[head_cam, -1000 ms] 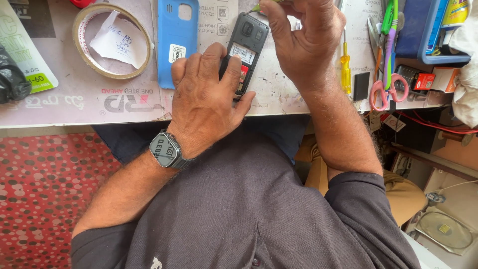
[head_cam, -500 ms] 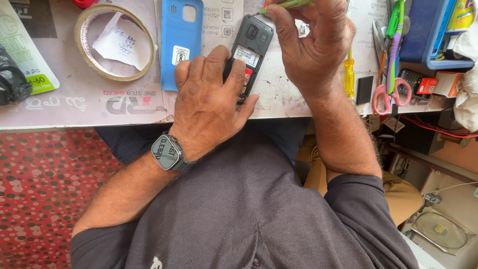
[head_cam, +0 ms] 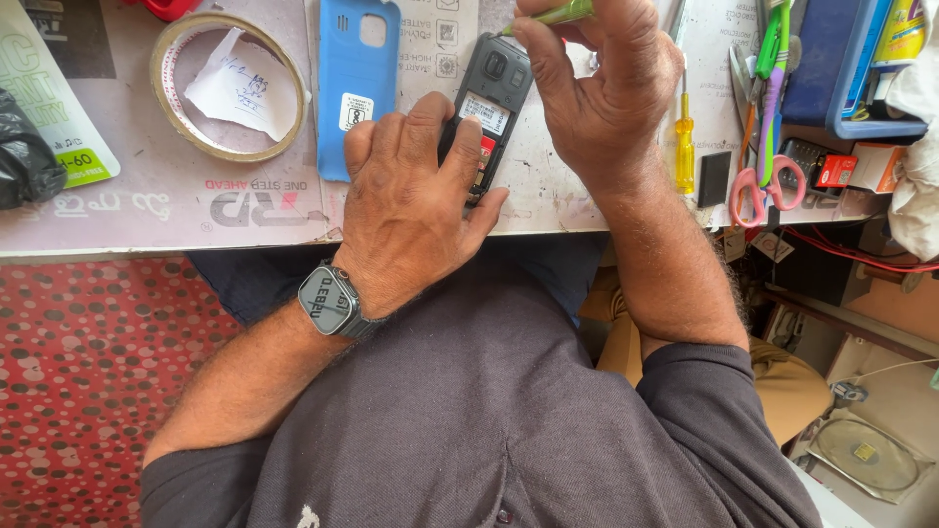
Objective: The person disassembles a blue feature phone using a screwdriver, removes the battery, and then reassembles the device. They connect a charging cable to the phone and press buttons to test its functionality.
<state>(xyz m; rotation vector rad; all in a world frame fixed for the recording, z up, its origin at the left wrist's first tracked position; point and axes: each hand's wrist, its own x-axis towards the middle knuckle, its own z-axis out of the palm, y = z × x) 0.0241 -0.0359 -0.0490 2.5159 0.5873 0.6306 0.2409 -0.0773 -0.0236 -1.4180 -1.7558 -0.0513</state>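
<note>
Head view, looking down on a desk edge. Phone (head_cam: 486,112): dark, back cover off, lying flat on the desk mat (head_cam: 245,205) near the middle, its length running away from the person; inner labels and a red part exposed. Left hand (head_cam: 411,205): palm down over the near half of the phone, fingers spread a little and pressed along its sides and face, seemingly to pin it against the mat while it is worked on; it closes on nothing. A watch (head_cam: 328,301) sits on that wrist. Right hand (head_cam: 602,93): fingers curled narrow around a green tool (head_cam: 553,14), held upright like a pen with its tip at the phone's far end; whether the tip touches cannot be told. Blue cover (head_cam: 354,83): flat, just left of the phone, touching the left hand's fingers, likely set aside within reach. Tape roll (head_cam: 231,86): further left, a scrap of paper (head_cam: 243,86) inside its ring. Yellow screwdriver (head_cam: 685,142): right of the right hand, apart from it. Scissors (head_cam: 768,181), pink-handled: at the right desk edge beside a blue tray (head_cam: 841,68). Black bag (head_cam: 24,161): far left edge.
</note>
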